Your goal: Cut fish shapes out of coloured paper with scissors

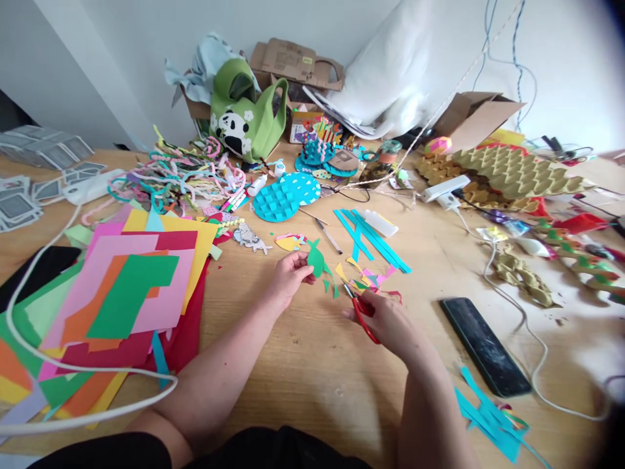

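Observation:
My left hand (291, 279) pinches a small green paper cutout (316, 259), rounded with a tail-like top, near the middle of the table. To its right, my right hand (383, 319) is closed round the handles of red scissors (362, 314), whose blades point up and left, apart from the cutout. Small green, yellow and pink paper scraps (368, 277) lie around the scissor tips. Just beyond my left hand are a yellow and pink paper fish (291, 241) and a grey patterned cutout (250, 237).
Stacked coloured paper (161, 280) covers the left side, crossed by a white cable. Blue strips (374, 240), a pen (329, 236) and a glue bottle lie ahead. At right are a black phone (485, 345) and blue scraps (493, 420). Pipe cleaners, a green panda bag (249, 124) and egg cartons stand behind.

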Demonstrator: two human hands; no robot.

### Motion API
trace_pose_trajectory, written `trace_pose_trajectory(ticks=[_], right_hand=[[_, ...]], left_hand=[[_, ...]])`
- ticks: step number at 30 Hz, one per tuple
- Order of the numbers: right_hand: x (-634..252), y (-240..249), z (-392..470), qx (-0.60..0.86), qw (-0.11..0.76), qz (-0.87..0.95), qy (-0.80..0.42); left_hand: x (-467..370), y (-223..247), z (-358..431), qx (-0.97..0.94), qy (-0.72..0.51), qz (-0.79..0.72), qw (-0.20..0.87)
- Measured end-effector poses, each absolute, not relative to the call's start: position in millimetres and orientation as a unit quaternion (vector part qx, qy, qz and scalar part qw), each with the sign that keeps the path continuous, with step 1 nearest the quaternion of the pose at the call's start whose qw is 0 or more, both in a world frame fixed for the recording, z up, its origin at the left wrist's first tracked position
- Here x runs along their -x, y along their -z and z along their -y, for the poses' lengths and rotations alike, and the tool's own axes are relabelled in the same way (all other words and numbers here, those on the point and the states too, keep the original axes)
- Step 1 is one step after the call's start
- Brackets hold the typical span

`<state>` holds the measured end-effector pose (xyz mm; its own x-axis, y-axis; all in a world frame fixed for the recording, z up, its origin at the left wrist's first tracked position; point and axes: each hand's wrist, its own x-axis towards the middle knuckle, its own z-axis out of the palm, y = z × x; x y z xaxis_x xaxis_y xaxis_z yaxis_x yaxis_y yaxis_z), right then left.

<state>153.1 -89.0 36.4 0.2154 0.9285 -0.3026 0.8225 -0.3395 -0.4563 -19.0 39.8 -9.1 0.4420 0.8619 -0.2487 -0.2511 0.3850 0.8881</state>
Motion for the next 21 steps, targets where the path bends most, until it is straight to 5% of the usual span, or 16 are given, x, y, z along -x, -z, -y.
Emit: trace_pose_trajectory(ticks=[7, 16, 21], right_hand=[[-143.4, -32.5, 92.9, 0.788, 0.013, 0.613, -0.065], [-123.6, -51.8, 114.9, 0.818, -0.072, 0.553, -0.143], [-111.6, -44.6, 149.1, 0.816, -0.043, 0.547, -0.179]], left_hand=[[17.6, 10.1, -41.9, -0.383, -0.418, -0.387, 0.727], [17.5, 15.1, -45.8, -0.358, -0.440, -0.403, 0.718], [16.3, 17.1, -43.8, -0.358, -0.445, -0.393, 0.720]])
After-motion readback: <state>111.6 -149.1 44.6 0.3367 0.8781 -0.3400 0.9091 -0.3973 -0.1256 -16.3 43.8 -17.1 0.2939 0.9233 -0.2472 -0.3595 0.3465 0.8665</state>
